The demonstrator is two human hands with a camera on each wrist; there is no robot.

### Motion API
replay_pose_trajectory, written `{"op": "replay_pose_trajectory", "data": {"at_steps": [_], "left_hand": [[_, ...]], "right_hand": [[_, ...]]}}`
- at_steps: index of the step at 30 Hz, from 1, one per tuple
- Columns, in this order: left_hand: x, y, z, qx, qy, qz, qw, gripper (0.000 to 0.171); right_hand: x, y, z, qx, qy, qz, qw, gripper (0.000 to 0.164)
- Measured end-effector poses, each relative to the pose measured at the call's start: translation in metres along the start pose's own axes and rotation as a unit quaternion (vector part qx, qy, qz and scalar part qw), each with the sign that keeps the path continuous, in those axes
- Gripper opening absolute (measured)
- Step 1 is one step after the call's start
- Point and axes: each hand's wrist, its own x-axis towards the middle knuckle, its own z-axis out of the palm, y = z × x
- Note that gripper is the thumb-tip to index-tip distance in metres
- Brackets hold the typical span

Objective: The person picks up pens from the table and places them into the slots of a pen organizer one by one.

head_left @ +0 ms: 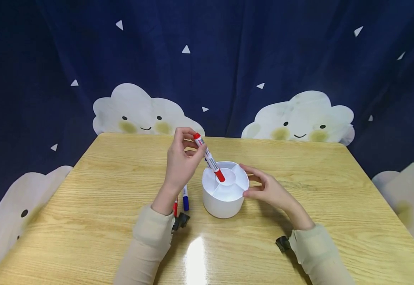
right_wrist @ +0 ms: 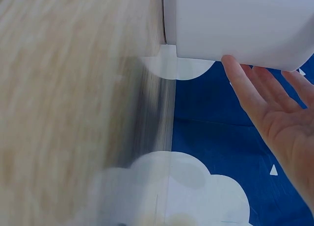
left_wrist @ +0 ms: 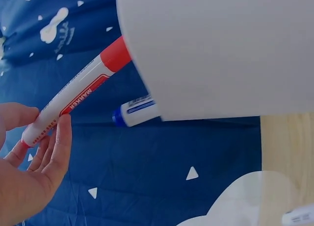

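My left hand [head_left: 183,160] pinches a white marker with red ends [head_left: 211,158] near its upper end. The marker slants, its red cap down over the middle of a round white divided organizer [head_left: 223,208]. At the organizer's right side my right hand [head_left: 269,190] touches the rim with spread, fairly straight fingertips and thumb. A blue-ended marker [left_wrist: 140,111] pokes out past the organizer's rim in the left wrist view; its lower part is hidden.
On the wooden table [head_left: 96,209], left of the organizer, lie a blue-capped marker [head_left: 185,200] and a red-capped marker [head_left: 175,208], partly hidden by my left wrist. A dark blue curtain [head_left: 225,59] with white clouds hangs behind the table.
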Motion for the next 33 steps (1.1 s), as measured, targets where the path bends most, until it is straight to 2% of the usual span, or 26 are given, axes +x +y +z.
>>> {"op": "replay_pose_trajectory", "data": {"at_steps": [8,15,21,26,33], "left_hand": [[-0.007,-0.008,0.006,0.008,-0.024,0.003,0.9997,0.029],[-0.015,-0.013,0.009,0.025,-0.039,0.022,0.9987,0.025],[-0.021,-0.015,0.011,0.023,-0.078,0.020,0.9965,0.026],[-0.026,-0.016,0.011,0.046,-0.111,0.019,0.9926,0.026],[-0.030,-0.019,0.013,0.072,-0.135,0.035,0.9876,0.023]], "right_hand": [[0.000,-0.001,-0.001,-0.002,0.001,-0.002,1.000,0.075],[0.000,0.000,-0.001,0.000,0.000,0.000,1.000,0.074],[0.000,-0.001,0.000,0.005,-0.003,-0.004,1.000,0.074],[0.000,0.000,0.000,0.007,-0.002,-0.007,1.000,0.074],[0.000,0.000,0.000,0.009,-0.002,-0.001,1.000,0.074]]}}
